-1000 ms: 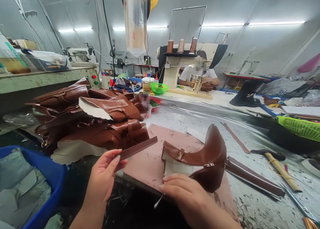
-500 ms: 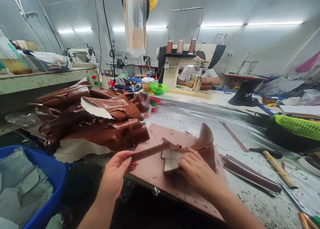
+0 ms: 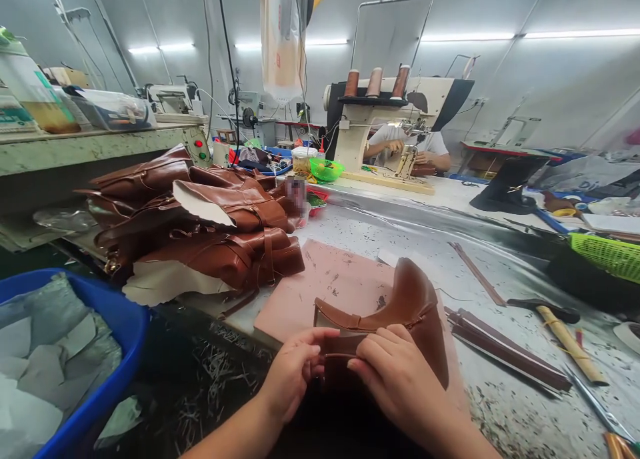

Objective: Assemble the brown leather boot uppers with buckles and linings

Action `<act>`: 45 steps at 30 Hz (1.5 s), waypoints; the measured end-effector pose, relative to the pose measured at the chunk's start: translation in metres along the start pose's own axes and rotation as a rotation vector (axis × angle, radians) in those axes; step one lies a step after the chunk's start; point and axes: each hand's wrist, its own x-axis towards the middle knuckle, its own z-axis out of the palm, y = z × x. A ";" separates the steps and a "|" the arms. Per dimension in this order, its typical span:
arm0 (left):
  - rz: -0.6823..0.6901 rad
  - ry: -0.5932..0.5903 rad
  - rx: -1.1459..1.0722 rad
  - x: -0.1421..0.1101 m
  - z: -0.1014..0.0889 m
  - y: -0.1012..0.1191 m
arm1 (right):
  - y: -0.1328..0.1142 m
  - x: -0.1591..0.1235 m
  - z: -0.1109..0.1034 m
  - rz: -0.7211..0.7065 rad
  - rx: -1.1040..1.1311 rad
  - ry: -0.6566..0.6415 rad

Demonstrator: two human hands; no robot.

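Farthest left of the fingers, a blue bin (image 3: 133, 342) holds pale scraps. A pile of brown leather boots (image 3: 245, 259) lies beyond the left fingers and to their left, some with pale lining showing. The left hand (image 3: 295, 369) has its thumb and fingers pinched together on the end of a narrow brown strip (image 3: 339, 356), which shows between the two hands at the near edge of a brown boot (image 3: 420, 295). A pink board (image 3: 290, 305) lies under the boot, reaching out past the left fingers. Well beyond the fingers stand a green bowl (image 3: 325, 170) and, just right of it, a sewing machine (image 3: 347, 139). The right hand (image 3: 393, 365) is clamped on the strip and the boot's edge, its thumb below; the boot's rounded end rises beyond and right of these fingers. A co-worker (image 3: 437, 149) sits behind the machine. Farther right of the right fingers, a bundle of dark brown strips (image 3: 510, 345), then a hammer (image 3: 575, 349) with a wooden handle, lie on the speckled bench (image 3: 520, 379).
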 end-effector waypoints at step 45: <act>-0.163 -0.312 0.656 0.018 -0.014 0.022 | 0.005 -0.004 -0.019 0.191 0.090 -0.213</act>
